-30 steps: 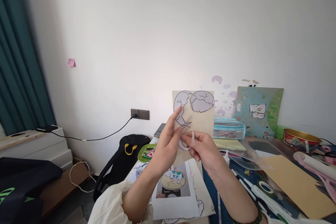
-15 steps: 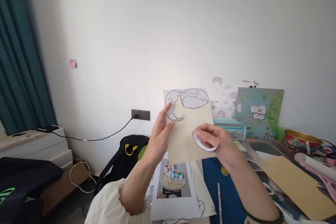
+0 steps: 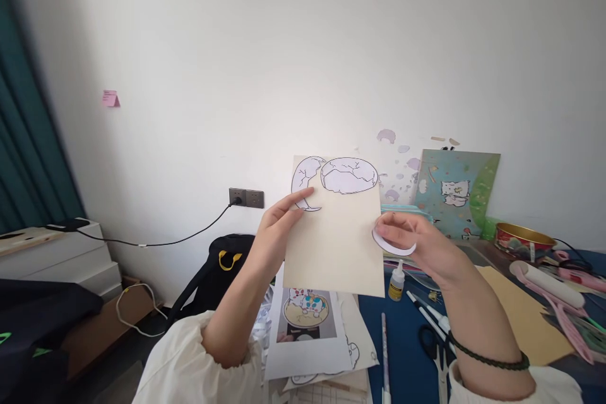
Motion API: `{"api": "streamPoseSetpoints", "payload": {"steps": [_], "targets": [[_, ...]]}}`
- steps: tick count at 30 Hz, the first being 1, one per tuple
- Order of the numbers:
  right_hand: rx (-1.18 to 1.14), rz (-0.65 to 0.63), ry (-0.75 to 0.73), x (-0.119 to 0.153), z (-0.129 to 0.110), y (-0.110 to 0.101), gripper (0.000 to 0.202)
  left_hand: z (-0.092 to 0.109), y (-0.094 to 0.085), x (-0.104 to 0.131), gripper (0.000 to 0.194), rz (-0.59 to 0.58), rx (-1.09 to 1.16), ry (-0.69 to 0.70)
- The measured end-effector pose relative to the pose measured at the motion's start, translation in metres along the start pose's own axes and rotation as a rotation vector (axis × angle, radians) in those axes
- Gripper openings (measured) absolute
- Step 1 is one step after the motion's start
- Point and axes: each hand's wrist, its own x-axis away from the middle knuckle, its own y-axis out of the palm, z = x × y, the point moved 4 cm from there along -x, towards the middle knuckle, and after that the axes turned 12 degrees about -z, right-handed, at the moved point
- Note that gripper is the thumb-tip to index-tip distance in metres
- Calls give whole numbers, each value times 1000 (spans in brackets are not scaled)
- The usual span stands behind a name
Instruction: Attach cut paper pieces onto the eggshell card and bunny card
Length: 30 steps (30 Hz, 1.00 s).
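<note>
Between the left hand [image 3: 279, 221] and the right hand [image 3: 409, 233] is one cream card [image 3: 338, 240] bearing two cut-outs [image 3: 349, 175]; the right hand holds one curved strip [image 3: 392, 249]. Below the right hand are one small bottle [image 3: 396, 283] and one pair of scissors [image 3: 442, 360]. Beyond the left hand's outer side are two sockets [image 3: 254, 198] and one pink note [image 3: 111, 98].

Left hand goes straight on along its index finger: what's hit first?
Probably the oval cutout at the top of the cream sheet, just up and right of the left hand's index fingertip. Depth is unclear from one view.
</note>
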Motion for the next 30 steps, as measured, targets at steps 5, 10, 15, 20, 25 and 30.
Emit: {"api": "streamPoseSetpoints", "payload": {"steps": [5,10,15,20,25,30], "targets": [[84,-38,9,-3,-1,8,28,-4,-2,-3,35,64,-11,-15],[100,-43,32,-2,-1,5,28,-6,-1,-6,32,96,10,-9],[123,-42,27,-1,-1,4,30,-4,3,-4,36,111,-11,-21],[194,-44,30,2,-5,5,27,-2,6,0,34,187,-9,-27],[244,-56,11,5,-9,8,27,-5,3,-2,24,173,-26,-10],[252,-12,32,8,-8,0,26,-3,0,-4,16,45,-101,26]]}}
